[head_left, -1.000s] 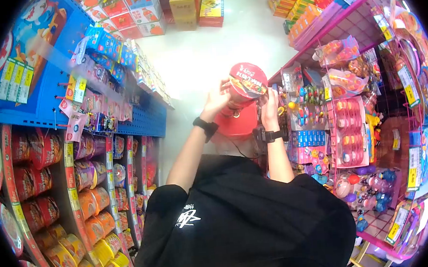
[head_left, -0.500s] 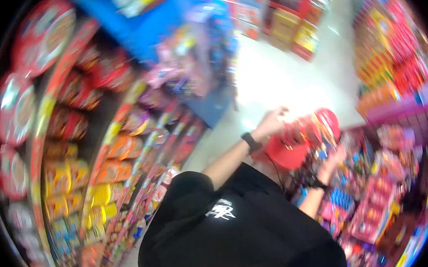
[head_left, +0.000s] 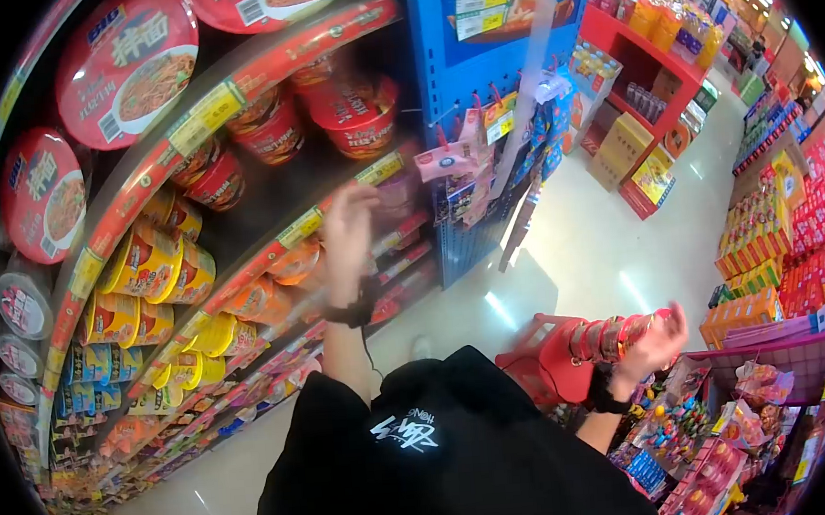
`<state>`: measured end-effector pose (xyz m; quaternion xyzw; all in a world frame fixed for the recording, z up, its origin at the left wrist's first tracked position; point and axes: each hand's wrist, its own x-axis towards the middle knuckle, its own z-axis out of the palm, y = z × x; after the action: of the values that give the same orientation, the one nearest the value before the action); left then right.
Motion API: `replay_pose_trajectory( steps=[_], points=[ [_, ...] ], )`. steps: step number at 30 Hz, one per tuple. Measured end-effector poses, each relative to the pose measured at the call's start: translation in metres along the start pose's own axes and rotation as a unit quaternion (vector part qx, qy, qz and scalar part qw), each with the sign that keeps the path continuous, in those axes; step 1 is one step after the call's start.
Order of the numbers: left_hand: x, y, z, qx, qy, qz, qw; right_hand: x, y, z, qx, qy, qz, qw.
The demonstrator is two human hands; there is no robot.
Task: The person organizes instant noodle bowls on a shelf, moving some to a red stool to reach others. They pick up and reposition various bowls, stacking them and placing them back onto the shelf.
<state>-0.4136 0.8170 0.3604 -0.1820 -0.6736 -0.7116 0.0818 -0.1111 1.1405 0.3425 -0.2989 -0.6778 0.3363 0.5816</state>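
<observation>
My left hand (head_left: pixel 346 229) is raised at the shelf of instant noodle bowls, motion-blurred, with its loosely bent fingers in front of a price rail. Nothing shows in it. Beyond it, a red noodle bowl (head_left: pixel 350 118) stands on the shelf. My right hand (head_left: pixel 653 346) is at the right end of a stack of red bowl-shaped packs (head_left: pixel 595 338), fingers stretched and slightly curved. It overlaps the stack; whether it presses on it I cannot tell. The stack rises from a red plastic stool (head_left: pixel 540 368). Both wrists wear black bands.
Large red noodle bowls (head_left: pixel 136 66) and yellow noodle tubs (head_left: pixel 140 262) line the left shelves. A blue end panel (head_left: pixel 447 73) holds hanging packets. Cartons (head_left: pixel 620 152) stand by a red display in the aisle. Sweets bins (head_left: pixel 695 467) lie at lower right.
My left hand has left the red stack and moved left to the noodle shelf. The right hand remains by the stack. The view has turned toward the shelf.
</observation>
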Motion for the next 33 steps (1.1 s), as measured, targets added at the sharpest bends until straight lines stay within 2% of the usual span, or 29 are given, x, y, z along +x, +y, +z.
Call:
replay_pose_trajectory(
  steps=[1, 2, 3, 4, 5, 6, 8, 9, 10, 14, 16, 19, 20, 23, 24, 25, 27, 29, 31, 32, 33],
  points=[
    [0.011, 0.001, -0.013, 0.054, 0.038, 0.006, 0.998, -0.008, -0.019, 0.023, 0.081, -0.069, -0.009, 0.994],
    [0.017, 0.013, -0.017, 0.102, 0.083, -0.032, 0.991, -0.018, -0.038, 0.046, 0.142, -0.154, 0.025, 0.977],
    [0.026, 0.012, -0.021, 0.116, 0.103, -0.014, 0.988, -0.027, -0.058, 0.070, 0.202, -0.238, 0.058, 0.948],
    [0.037, 0.008, -0.024, 0.130, 0.122, 0.004, 0.984, -0.034, -0.082, 0.093, 0.210, -0.333, 0.028, 0.919],
    [0.046, 0.004, -0.027, 0.145, 0.140, 0.021, 0.979, -0.034, -0.103, 0.111, 0.136, -0.443, -0.052, 0.885],
    [0.055, -0.006, -0.032, 0.141, 0.129, 0.029, 0.981, -0.037, -0.128, 0.135, 0.162, -0.484, -0.135, 0.849],
    [0.071, -0.017, -0.028, 0.149, 0.137, 0.034, 0.979, -0.048, -0.159, 0.184, 0.193, -0.499, -0.171, 0.828],
    [0.078, -0.019, -0.027, 0.155, 0.141, 0.038, 0.977, -0.052, -0.168, 0.209, 0.204, -0.507, -0.154, 0.823],
    [0.084, -0.019, -0.027, 0.176, 0.123, 0.006, 0.977, -0.058, -0.164, 0.238, 0.205, -0.506, -0.135, 0.827],
    [0.109, -0.026, -0.022, 0.184, 0.112, -0.002, 0.977, -0.076, -0.133, 0.342, 0.175, -0.481, -0.091, 0.854],
    [0.114, -0.014, -0.018, 0.140, 0.091, -0.006, 0.986, -0.069, -0.138, 0.357, 0.159, -0.492, -0.046, 0.855],
    [0.125, -0.032, -0.023, 0.080, 0.074, 0.028, 0.994, -0.077, -0.139, 0.372, 0.263, -0.502, 0.027, 0.823],
    [0.117, -0.014, -0.020, 0.051, 0.089, 0.002, 0.995, -0.078, -0.137, 0.375, 0.297, -0.514, 0.024, 0.804],
    [0.103, 0.002, -0.024, 0.029, 0.118, 0.059, 0.991, -0.094, -0.132, 0.382, 0.413, -0.555, 0.080, 0.718],
    [0.096, 0.015, -0.025, 0.044, 0.127, 0.061, 0.989, -0.094, -0.147, 0.367, 0.417, -0.554, 0.087, 0.716],
    [0.085, 0.038, -0.025, 0.041, 0.132, 0.009, 0.990, -0.093, -0.153, 0.358, 0.428, -0.558, 0.084, 0.706],
    [0.069, 0.049, -0.031, 0.006, 0.117, 0.070, 0.991, -0.089, -0.171, 0.337, 0.424, -0.554, 0.092, 0.710],
    [0.046, 0.074, -0.030, 0.037, 0.159, 0.071, 0.984, -0.078, -0.197, 0.302, 0.361, -0.552, 0.042, 0.750],
    [0.020, 0.093, -0.021, 0.044, 0.190, 0.093, 0.976, -0.070, -0.204, 0.271, 0.383, -0.560, 0.032, 0.734],
    [0.006, 0.099, -0.011, 0.015, 0.183, 0.126, 0.975, -0.066, -0.203, 0.254, 0.428, -0.549, 0.075, 0.714],
    [-0.005, 0.105, 0.000, -0.002, 0.178, 0.118, 0.977, -0.058, -0.198, 0.238, 0.471, -0.535, 0.110, 0.693]
  ],
)
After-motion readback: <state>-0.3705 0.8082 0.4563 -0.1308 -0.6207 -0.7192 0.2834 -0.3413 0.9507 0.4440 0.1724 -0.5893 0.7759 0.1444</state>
